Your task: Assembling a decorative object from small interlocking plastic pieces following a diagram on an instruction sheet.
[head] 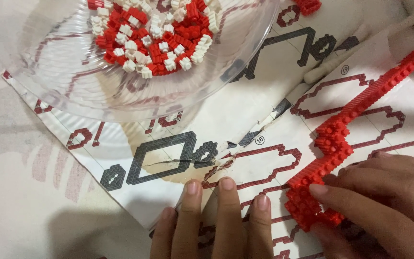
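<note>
Pressing flat, open left fingers on torn instruction sheet; right fingers gripping red brick strip.

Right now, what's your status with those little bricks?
Left hand flat on the torn instruction sheet. Right hand pressing the red brick build. Clear bowl of loose red and white bricks sits apart, upper left.
</note>
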